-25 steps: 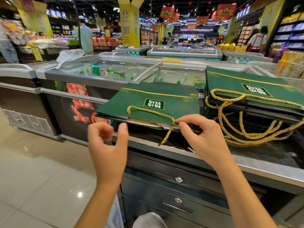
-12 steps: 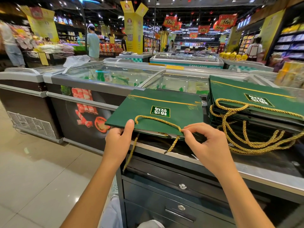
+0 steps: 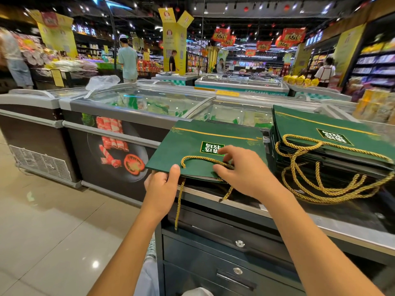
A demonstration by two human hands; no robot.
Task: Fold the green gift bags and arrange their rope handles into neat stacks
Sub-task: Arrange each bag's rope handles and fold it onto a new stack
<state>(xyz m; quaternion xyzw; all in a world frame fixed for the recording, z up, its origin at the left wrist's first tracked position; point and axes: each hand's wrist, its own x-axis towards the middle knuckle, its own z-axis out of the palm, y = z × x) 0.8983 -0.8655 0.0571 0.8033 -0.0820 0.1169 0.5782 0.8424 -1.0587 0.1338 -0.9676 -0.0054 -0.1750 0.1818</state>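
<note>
A flat green bag (image 3: pixel 201 133) lies on the counter (image 3: pixel 333 226), with its near left corner jutting out past the counter's end. The left hand (image 3: pixel 161 189) grips that near edge, thumb pressed on top and fingers curled underneath. The right hand (image 3: pixel 243 174) sits on the bag's near right part, partly covering the printed label (image 3: pixel 210 146). Its fingers bend over the gold handle (image 3: pixel 198 158), which lies in a loop on the bag's upper face. Thumb and fingers pinch the rope where it runs under the hand. A second handle (image 3: pixel 179 206) hangs from the bag's underside. It drops between the two hands, past the counter's edge and in front of the drawers (image 3: pixel 213 259). Just right of the bag, near the right hand but not touching it, stands a stack (image 3: pixel 316 127) of the same bags. Its ropes (image 3: pixel 324 190) spill in a tangle over the counter. Behind the bag stands a glass-topped freezer (image 3: pixel 139 101)
</note>
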